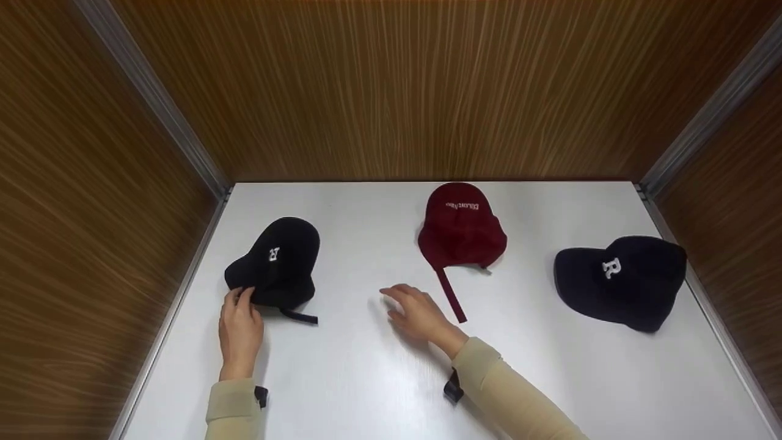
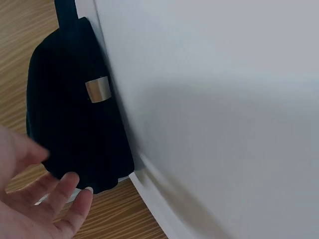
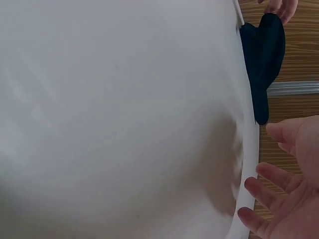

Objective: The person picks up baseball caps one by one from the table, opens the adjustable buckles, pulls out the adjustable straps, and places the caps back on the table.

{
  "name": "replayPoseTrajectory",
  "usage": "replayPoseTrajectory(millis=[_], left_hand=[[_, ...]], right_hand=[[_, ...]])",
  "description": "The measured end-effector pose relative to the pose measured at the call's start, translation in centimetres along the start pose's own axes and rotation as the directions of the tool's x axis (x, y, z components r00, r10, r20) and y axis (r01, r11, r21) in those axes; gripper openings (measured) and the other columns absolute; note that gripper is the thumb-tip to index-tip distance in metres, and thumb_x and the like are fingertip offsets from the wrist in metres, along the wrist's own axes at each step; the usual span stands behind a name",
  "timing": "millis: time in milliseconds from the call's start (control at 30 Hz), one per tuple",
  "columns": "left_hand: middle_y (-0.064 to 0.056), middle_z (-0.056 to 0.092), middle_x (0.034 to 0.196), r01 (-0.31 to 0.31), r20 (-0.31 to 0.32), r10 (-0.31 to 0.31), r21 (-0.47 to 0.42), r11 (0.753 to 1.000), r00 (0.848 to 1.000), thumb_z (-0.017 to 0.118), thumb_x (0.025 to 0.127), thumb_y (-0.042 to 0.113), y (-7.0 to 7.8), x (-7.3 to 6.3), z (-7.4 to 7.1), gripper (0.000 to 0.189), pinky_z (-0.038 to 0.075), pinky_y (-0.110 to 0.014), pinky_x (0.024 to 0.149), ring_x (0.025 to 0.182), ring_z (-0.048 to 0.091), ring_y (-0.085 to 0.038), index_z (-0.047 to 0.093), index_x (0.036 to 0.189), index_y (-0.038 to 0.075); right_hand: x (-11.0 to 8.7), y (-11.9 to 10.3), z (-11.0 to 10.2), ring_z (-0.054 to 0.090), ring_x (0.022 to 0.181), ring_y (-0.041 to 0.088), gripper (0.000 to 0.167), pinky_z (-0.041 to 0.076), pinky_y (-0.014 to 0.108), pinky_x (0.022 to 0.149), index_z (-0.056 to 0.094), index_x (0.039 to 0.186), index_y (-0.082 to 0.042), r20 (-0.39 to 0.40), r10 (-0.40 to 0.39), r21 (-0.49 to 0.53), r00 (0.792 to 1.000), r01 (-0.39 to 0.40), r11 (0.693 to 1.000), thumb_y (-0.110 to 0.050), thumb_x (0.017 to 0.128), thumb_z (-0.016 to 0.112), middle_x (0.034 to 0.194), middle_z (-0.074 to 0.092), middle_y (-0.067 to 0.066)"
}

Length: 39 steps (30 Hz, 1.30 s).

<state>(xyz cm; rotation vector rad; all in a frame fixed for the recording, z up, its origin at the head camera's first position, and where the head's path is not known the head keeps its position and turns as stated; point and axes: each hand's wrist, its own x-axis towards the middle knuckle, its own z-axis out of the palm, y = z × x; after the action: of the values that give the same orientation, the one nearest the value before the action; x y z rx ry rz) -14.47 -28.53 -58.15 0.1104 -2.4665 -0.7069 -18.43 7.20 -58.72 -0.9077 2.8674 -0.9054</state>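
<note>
Brown wood-grain panels (image 1: 391, 91), framed by grey metal strips (image 1: 156, 95), wall in three sides of a glossy white tabletop (image 1: 360, 385). Three fabric baseball caps lie on it: a navy cap (image 1: 644, 278) beside the right edge, a black cap (image 1: 293, 269) near the left edge, and a dark red cap (image 1: 462, 235) by the far edge, right of centre. The left hand (image 1: 240, 333) has its fingertips at the black cap's near-left edge, thumb and fingers apart. The right hand (image 1: 418, 315), fingers loosely spread, is over the middle, beside the red cap's loose strap (image 1: 451, 295). Upside-down white lettering (image 1: 462, 206) on the red cap is too small to read surely. A white "R" (image 1: 611, 268) marks the navy cap; a smaller, upside-down white "R" (image 1: 274, 254), the black one.
</note>
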Motion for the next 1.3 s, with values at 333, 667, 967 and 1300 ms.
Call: replayPoseTrajectory(millis=[333, 667, 967, 1300], left_hand=[[-0.017, 0.064, 0.100, -0.171, -0.005, 0.172, 0.070, 0.983, 0.985, 0.081, 0.075, -0.006, 0.1, 0.5, 0.2, 0.027, 0.040, -0.053, 0.077, 0.092, 0.058, -0.039, 0.071, 0.099, 0.000], [-0.010, 0.065, 0.091, -0.425, 0.042, 0.425, 0.010, 0.905, 0.904, 0.082, 0.078, 0.009, 2.3, 1.5, 1.5, 0.015, 0.039, -0.051, 0.080, 0.088, 0.058, -0.032, 0.075, 0.090, 0.005], [-0.007, 0.065, 0.090, -0.492, 0.037, 0.493, -0.029, 0.870, 0.869, 0.078, 0.083, 0.013, 5.5, 2.2, 1.6, 0.011, 0.042, -0.044, 0.076, 0.082, 0.060, -0.028, 0.073, 0.090, 0.005], [-0.007, 0.065, 0.089, -0.513, 0.068, 0.516, -0.056, 0.857, 0.854, 0.077, 0.085, 0.012, 8.9, 2.2, 1.3, 0.009, 0.044, -0.042, 0.075, 0.079, 0.062, -0.027, 0.072, 0.089, 0.005]], right_hand=[[1.0, -0.5, 0.4, 0.057, 0.116, 0.025, 0.042, 0.045, 0.044, 0.096, 0.059, 0.134, -0.012, 0.011, -0.052, 0.022, 0.999, 0.051, 0.998, -0.016, 0.093, 0.068, 0.126, 0.060, 0.008], [1.6, -1.1, 0.7, 0.058, 0.113, 0.022, 0.037, 0.046, 0.038, 0.097, 0.061, 0.128, -0.009, 0.013, -0.136, 0.096, 0.991, 0.134, 0.986, -0.018, 0.093, 0.069, 0.123, 0.061, 0.006], [2.1, -1.6, 1.0, 0.059, 0.111, 0.020, 0.037, 0.046, 0.036, 0.095, 0.062, 0.125, -0.010, -0.104, -0.208, 0.067, 0.973, 0.216, 0.974, -0.019, 0.091, 0.072, 0.119, 0.063, 0.003], [2.5, -2.1, 1.2, 0.062, 0.102, 0.019, 0.032, 0.050, 0.037, 0.085, 0.065, 0.114, -0.009, -0.242, -0.247, 0.002, 0.938, 0.255, 0.967, -0.021, 0.087, 0.076, 0.109, 0.066, 0.002]])
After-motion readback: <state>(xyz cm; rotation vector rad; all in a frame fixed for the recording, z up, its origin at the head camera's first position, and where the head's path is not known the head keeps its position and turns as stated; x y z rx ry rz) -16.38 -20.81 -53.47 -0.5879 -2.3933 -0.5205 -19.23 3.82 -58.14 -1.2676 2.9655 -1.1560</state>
